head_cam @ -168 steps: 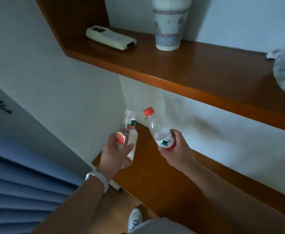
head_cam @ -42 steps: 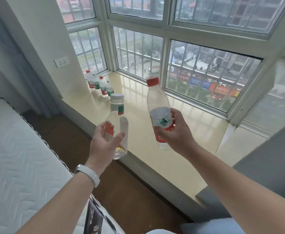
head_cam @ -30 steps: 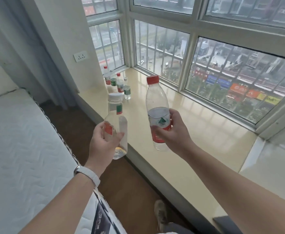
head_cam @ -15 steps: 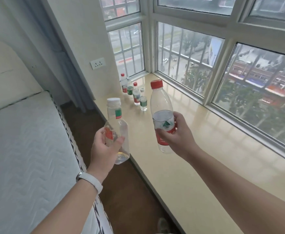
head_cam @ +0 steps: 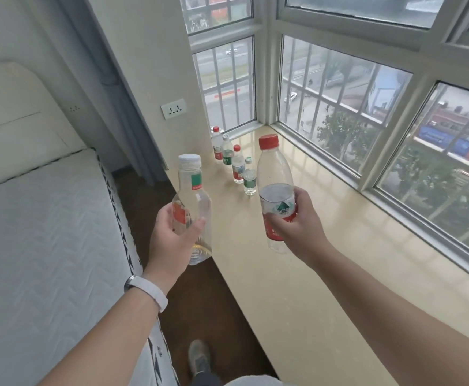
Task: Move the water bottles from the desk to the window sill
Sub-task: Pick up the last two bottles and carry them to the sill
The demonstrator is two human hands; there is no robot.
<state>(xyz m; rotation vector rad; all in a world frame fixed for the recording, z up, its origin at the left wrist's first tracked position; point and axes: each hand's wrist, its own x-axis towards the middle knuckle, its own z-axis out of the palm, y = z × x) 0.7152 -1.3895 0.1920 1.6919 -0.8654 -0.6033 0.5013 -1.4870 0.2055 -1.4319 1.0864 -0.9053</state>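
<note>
Currently, head view: carry step. Left hand wraps the white-capped clear plastic bottle; right hand wraps the red-capped clear plastic bottle, both upright over the glossy beige window sill. Next, probably: set them beside the row of small bottles.

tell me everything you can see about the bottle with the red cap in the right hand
The red-capped bottle is clear plastic, capped, upright with a slight tilt. Its white label has a green triangle above a red band. It looks empty or nearly so. The right hand wraps its lower half, holding it in the air above the window sill.
</note>
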